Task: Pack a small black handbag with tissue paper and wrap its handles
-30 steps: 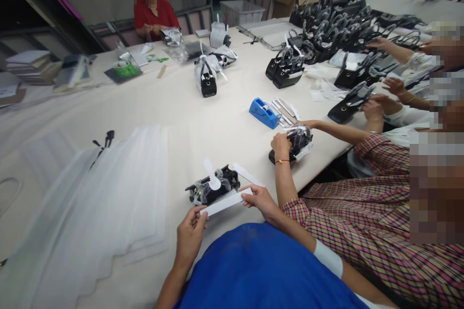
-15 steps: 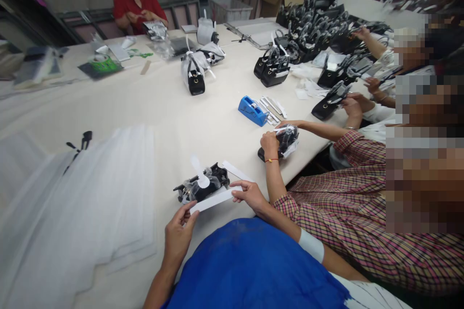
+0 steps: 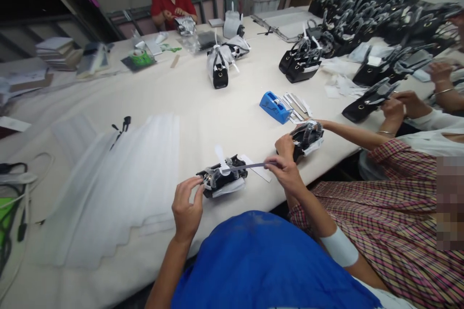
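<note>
A small black handbag [image 3: 221, 182] with clear plastic wrapping lies on its side on the table before me. A white tag or strip [image 3: 219, 153] stands up from its middle. At the bag's left end, the fingers and thumb of my left hand [image 3: 187, 206] close on its edge. My right hand [image 3: 284, 172] pinches one end of a thin strip [image 3: 244, 167], seen nearly edge-on with a greyish-purple face. The strip's far end reaches over the bag. Behind it a white strip [image 3: 260, 172] lies flat on the table.
Stacked translucent white sheets [image 3: 145, 164] lie at left. A blue tape dispenser [image 3: 275, 107] sits beside loose strips [image 3: 297, 106]. Close on my right, a co-worker's hand [image 3: 285, 147] holds another handbag [image 3: 308, 139]. More black bags [image 3: 362, 14] crowd the far right; a person in red [image 3: 174, 2] sits opposite.
My left hand has let go of the strip and moved to the handbag's end. My right hand has raised the strip and turned it nearly edge-on. The view has swung left.
</note>
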### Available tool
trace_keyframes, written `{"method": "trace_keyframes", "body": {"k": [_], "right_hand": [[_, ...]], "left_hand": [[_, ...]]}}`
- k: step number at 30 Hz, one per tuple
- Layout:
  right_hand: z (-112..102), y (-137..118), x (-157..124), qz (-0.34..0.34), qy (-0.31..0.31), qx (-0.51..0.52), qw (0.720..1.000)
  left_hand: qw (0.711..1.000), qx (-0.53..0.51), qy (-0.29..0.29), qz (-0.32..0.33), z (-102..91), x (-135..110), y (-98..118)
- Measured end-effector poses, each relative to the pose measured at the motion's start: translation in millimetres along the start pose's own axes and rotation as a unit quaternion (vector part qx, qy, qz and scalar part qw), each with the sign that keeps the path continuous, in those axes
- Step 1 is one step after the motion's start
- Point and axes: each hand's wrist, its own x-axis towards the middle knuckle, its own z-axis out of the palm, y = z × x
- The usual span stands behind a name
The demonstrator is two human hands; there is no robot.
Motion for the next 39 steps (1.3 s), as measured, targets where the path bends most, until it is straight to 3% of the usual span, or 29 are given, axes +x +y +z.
{"method": "trace_keyframes", "body": {"k": [3, 5, 12, 19, 22, 26, 31, 35, 39], "right_hand": [[-24.8, 16.0, 6.9, 0.018, 0.062, -0.052, 0.997], [-34.1, 25.2, 12.6, 0.028, 0.059, -0.077, 0.995], [-17.9, 38.6, 38.0, 0.035, -0.077, -0.025, 0.996], [-24.9, 36.4, 44.8, 0.076, -0.083, -0.003, 0.994], [-24.5, 36.3, 44.9, 0.079, -0.105, -0.040, 0.990], [-8.9, 34.8, 50.4, 0.058, -0.145, -0.064, 0.986], [30.6, 24.5, 54.8, 0.038, -0.171, -0.069, 0.982], [57.1, 20.9, 46.7, -0.014, -0.112, -0.046, 0.993], [61.1, 27.4, 38.0, -0.065, -0.066, -0.057, 0.994]], "left_hand": [[0.997, -0.018, -0.011, -0.073, 7.3, 1.2, -10.6], [0.992, -0.042, -0.032, -0.112, 15.3, -0.9, -18.1], [0.981, -0.087, -0.066, -0.162, 31.2, -12.2, -37.1], [0.979, -0.095, -0.040, -0.175, 25.6, -14.6, -47.4], [0.980, -0.103, -0.031, -0.165, 26.6, -10.7, -49.3], [0.986, -0.090, -0.029, -0.138, 32.8, -2.5, -50.1], [0.989, -0.066, -0.033, -0.130, 43.6, 2.8, -53.3], [0.991, -0.048, -0.033, -0.119, 47.9, 1.9, -57.9], [0.997, 0.028, -0.042, -0.057, 48.2, 3.1, -64.7]]}}
